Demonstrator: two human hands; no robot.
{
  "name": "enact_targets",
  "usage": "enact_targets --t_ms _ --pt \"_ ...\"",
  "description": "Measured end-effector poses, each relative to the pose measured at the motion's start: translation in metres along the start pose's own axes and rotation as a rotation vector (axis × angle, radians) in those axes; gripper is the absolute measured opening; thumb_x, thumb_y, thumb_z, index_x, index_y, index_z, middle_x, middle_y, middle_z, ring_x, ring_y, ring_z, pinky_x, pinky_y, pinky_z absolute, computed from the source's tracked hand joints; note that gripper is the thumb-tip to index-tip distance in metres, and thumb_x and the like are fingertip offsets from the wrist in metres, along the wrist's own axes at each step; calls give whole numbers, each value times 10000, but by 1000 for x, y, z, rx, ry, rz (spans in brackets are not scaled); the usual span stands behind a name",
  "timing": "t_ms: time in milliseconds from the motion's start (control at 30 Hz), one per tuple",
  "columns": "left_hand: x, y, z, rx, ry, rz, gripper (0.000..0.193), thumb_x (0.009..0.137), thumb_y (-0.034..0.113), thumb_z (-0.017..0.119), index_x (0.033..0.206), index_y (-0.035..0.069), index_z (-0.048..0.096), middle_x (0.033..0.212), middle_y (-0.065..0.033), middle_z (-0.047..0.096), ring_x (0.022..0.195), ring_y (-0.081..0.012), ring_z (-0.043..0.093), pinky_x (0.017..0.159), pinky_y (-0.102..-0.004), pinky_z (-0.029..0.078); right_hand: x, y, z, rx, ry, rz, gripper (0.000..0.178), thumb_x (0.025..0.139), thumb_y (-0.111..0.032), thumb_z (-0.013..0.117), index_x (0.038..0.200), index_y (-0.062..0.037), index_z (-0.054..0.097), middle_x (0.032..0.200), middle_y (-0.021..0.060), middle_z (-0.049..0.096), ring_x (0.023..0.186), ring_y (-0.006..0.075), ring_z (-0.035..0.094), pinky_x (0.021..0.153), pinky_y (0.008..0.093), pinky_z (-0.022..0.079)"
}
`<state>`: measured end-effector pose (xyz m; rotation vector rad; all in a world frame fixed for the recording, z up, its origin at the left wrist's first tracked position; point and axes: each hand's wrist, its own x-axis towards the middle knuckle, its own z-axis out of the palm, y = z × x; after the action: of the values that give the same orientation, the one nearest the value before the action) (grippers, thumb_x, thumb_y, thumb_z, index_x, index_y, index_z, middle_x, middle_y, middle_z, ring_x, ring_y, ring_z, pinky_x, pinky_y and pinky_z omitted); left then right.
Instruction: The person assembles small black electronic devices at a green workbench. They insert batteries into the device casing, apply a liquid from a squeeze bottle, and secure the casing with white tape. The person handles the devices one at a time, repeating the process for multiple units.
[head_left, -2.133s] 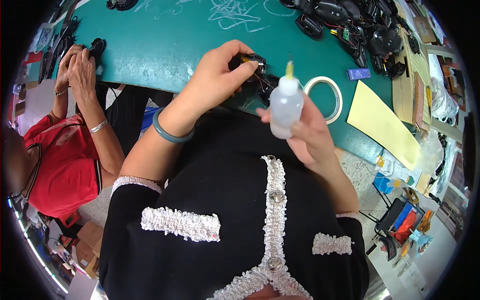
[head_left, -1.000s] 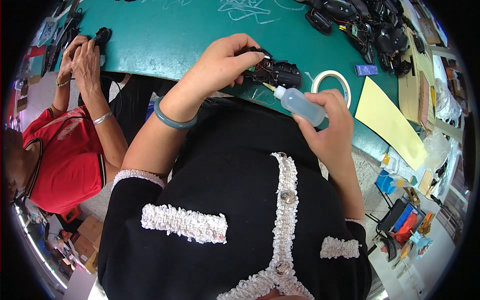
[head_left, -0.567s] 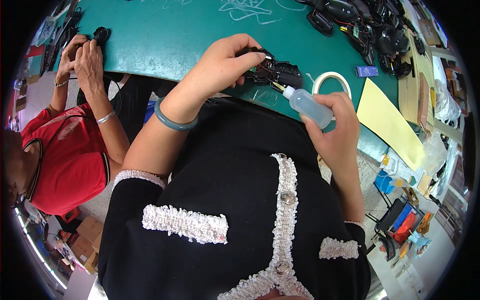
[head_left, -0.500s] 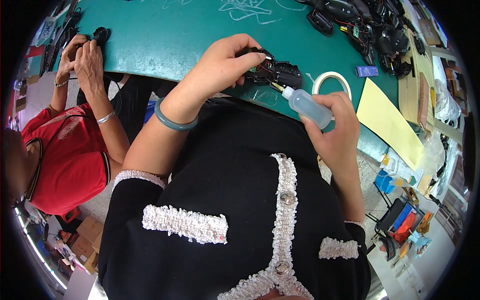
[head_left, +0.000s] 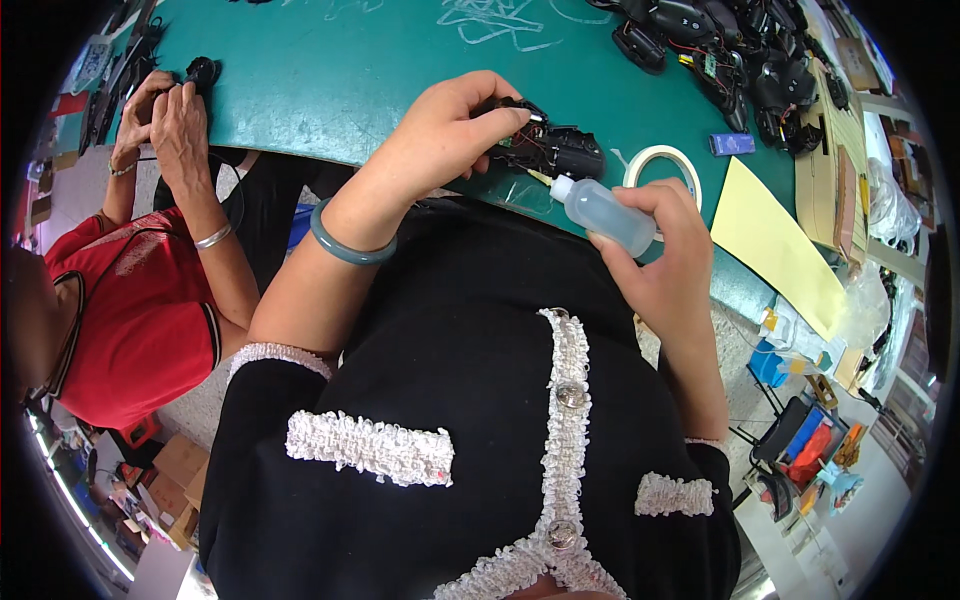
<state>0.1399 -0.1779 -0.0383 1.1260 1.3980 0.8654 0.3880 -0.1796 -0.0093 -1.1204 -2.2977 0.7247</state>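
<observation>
A black electronic device (head_left: 572,155) with its wires and a bit of green circuit board exposed lies by the table's near edge. My left hand (head_left: 468,125) is closed on its left part, the thumb across the top. In my right hand (head_left: 672,232) is a translucent squeeze bottle (head_left: 608,214), tilted so that its thin yellowish nozzle points up and left. The nozzle tip is by the device's near side; whether it touches cannot be made out. My left fingertips are partly hidden behind the device.
On the green table (head_left: 330,80) beyond the bottle is a roll of cream tape (head_left: 692,172). Nearby are a small purple box (head_left: 733,144) and a yellow sheet (head_left: 775,240). Black device parts (head_left: 700,50) are heaped far right. A co-worker in red (head_left: 140,300) works at the left.
The squeeze bottle and my right hand have shifted slightly left and nearer to me, the nozzle tip moving left along the device's near side. My left hand stays on the device.
</observation>
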Motion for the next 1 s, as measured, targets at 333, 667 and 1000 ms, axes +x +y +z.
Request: enact_targets --t_ms 333,667,1000 --pt "-2 5 -2 -59 11 -62 236 910 239 585 1053 53 615 823 11 599 563 -36 509 484 -166 407 -35 92 -50 1080 642 198 690 803 -101 720 1354 67 339 1212 181 554 1122 279 561 996 430 422" --pt "-2 4 3 -77 48 -33 251 896 246 604 1035 37 612 837 -19 623 567 -61 520 482 -192 416 -69 145 -72 113 724 432 598 768 -47 768 1251 68 436 1154 176 576 1062 221 582 930 338 456" --pt "-4 -1 4 -83 45 -12 257 914 236 593 1084 44 612 862 -2 611 581 -48 529 507 -174 422 -8 32 -10 -108 126 -166 521 706 -176 802 1175 -76 601 1182 133 591 1100 323 565 951 417 435"
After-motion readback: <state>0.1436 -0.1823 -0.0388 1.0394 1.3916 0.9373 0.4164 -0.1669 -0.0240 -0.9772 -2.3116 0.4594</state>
